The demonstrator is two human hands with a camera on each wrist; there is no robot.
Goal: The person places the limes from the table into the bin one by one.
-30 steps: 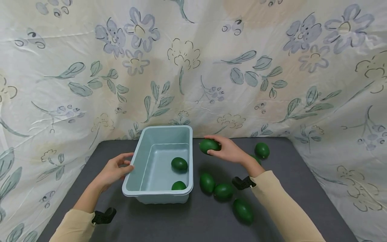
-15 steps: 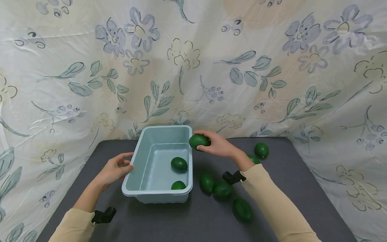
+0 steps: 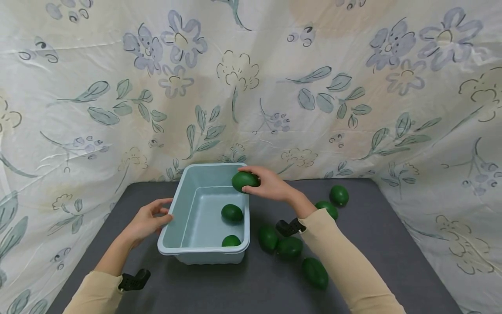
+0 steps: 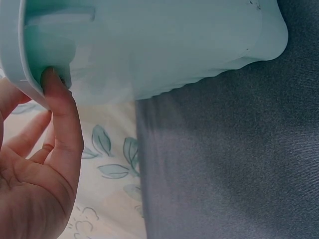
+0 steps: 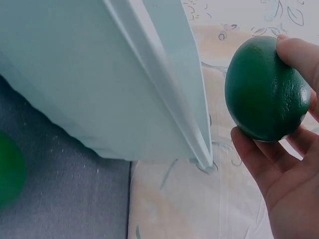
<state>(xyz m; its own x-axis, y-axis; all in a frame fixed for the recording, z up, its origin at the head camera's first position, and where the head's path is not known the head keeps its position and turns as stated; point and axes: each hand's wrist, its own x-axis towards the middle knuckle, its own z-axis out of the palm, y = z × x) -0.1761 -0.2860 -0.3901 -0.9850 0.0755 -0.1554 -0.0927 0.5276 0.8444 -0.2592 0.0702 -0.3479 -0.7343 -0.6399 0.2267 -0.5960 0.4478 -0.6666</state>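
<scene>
A light blue-green plastic bin (image 3: 204, 251) stands on the dark table. My left hand (image 3: 148, 221) pinches its left rim; in the left wrist view, one digit (image 4: 62, 114) curls under the lip. My right hand (image 3: 270, 185) grips a glossy, oval, avocado-like green fruit (image 3: 243, 181) over the bin's far right corner. Fingers and thumb press on opposite sides of this fruit (image 5: 266, 89) in the right wrist view. Two similar fruits, one mid-right (image 3: 232, 213) and one near the front wall (image 3: 231, 240), lie inside the bin.
More green fruits lie on the table (image 3: 376, 244) right of the bin: a front cluster including one fruit (image 3: 289, 248), a nearer one (image 3: 315, 273), and a far pair including another (image 3: 339, 195). A flowered cloth (image 3: 274, 87) hangs behind the table.
My right hand has carried the green fruit leftward and slightly up, from beside the bin to over its right rim. The left hand and bin have stayed in place.
</scene>
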